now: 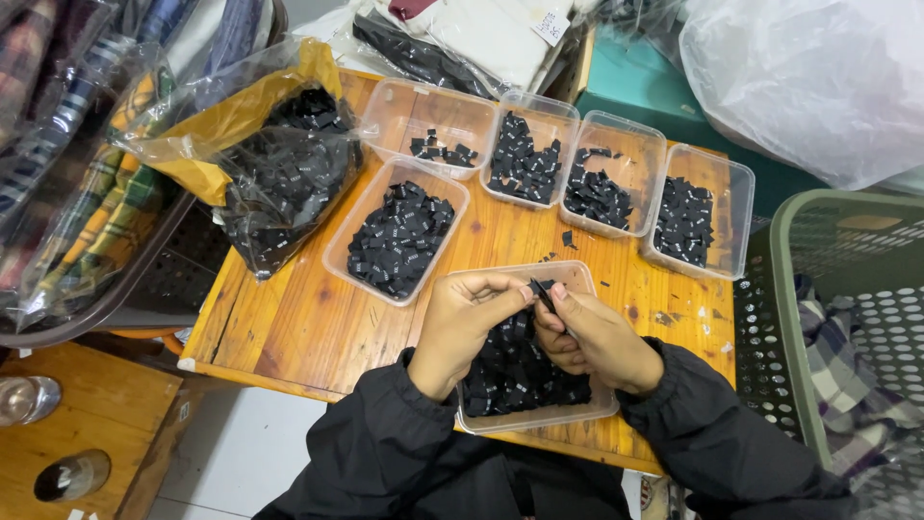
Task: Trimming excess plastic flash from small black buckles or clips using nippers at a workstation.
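My left hand (pixel 464 327) and my right hand (pixel 595 337) meet above a clear plastic tub (pixel 576 276) full of small black fabric labels (pixel 515 371). Together their fingertips pinch one small black label (pixel 542 293) just above the pile. Both arms wear black sleeves. The tub sits at the near edge of a wooden table (pixel 298 327).
Five more clear tubs of black labels stand further back: one (pixel 397 241) at left centre, others (pixel 438 120), (pixel 527 149), (pixel 606 178), (pixel 695 217) in a row. A plastic bag of labels (pixel 279 164) lies at left. A green basket (pixel 847 318) with plaid cloth stands at right.
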